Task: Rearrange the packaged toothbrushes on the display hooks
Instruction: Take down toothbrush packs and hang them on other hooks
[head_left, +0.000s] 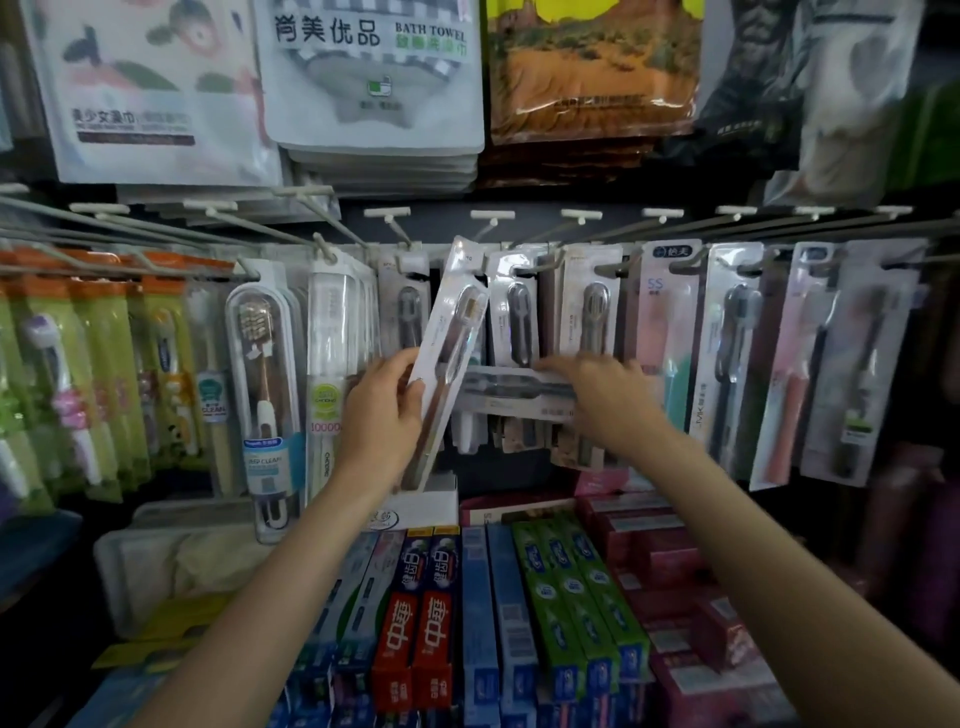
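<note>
A display wall (519, 223) fills the view, with rows of white hooks (387, 213) sticking out toward the person. Above the hooks hang big flat packs of bath towels (371, 73), one white with grey stripes and one beside it with an orange landscape print (592, 67). Below the hooks, many toothpaste boxes (519, 613) lie side by side in red, blue, green and pink. Between these two zones, the packaged toothbrushes (587, 332) hang in a dense line; green and orange children's packs (93, 374) are at the far left and pink and grey packs (789, 364) are at the right.

Two bare forearms reach up from the bottom edge. The left hand (384, 410) holds one toothbrush pack (449, 358), the thumb at the front and the fingers curled behind its lower half. This pack is tilted, its top leaning to the right, and its upper end is near a hook in the middle of the row; it is not clear if the hole is on the hook. The right hand (602, 389) is blurred. Its grip looks narrow, the fingers lying on a horizontal pack (514, 387) in front of the hanging ones, but the picture does not show if they close around it
</note>
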